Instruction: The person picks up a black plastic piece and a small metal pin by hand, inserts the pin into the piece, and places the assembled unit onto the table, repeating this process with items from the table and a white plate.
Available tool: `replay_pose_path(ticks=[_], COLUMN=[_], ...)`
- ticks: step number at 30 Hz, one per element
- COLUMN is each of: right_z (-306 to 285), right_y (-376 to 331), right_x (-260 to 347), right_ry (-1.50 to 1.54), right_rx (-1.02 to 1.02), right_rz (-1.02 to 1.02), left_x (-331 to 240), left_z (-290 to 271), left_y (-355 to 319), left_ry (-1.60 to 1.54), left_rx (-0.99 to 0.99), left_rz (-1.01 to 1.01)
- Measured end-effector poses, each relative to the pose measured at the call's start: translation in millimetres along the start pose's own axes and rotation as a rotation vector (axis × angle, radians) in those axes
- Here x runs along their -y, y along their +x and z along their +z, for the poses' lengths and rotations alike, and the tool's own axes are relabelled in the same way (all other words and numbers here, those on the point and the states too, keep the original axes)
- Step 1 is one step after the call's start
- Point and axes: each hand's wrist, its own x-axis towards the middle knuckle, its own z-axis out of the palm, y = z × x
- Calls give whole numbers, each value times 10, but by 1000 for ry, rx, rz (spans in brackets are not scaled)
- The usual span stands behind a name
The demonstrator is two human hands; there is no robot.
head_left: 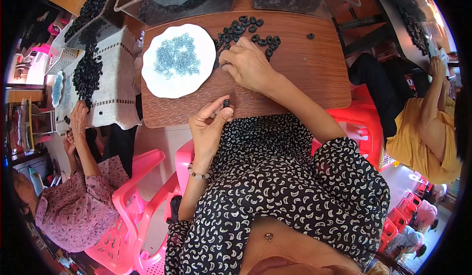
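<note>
Brown table [309, 85] ahead, left hand [209, 121] pinches a black ring [226, 103], right hand [250, 66] curls its fingers, grip impossible to tell, plate [169, 89] left of them, loose rings [239, 28] just beyond.

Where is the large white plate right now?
In the head view, the large white plate sits on the brown table's left side, left of the black rings and the right hand.

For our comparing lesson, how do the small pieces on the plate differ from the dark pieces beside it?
The small pieces are pale bluish, the dark pieces black. Small pieces are tinier than dark pieces. The small pieces lie on the plate, the dark pieces on the tabletop. Both lie in loose groups.
</note>
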Motion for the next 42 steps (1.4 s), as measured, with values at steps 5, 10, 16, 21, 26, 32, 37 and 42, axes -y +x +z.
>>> replay_pose_path(ticks=[5,10,16,21,26,32,37,42], right_z=[11,-300,-613,-693,-732,-760,-729,-614], right_y=[-45,-89,-405,-565,-568,-590,-623,-714], right_x=[-36,117,338,470,527,544,509,443], right_ry=[12,177,653,748,751,653,605,549], right_rx=[-67,-165,88,74,77,53,51,3], right_rz=[-35,-28,205,266,342,336,314,248], left_x=[-39,-82,-166,-175,-124,-152,-132,-100], left_z=[17,42,126,211,177,214,248,249], left_y=[15,27,58,46,74,43,42,53], left_ry=[67,152,322,308,430,458,440,586], left_rx=[-16,-34,-38,-34,-24,-21,-21,-6], left_rz=[39,166,361,352,424,427,435,530])
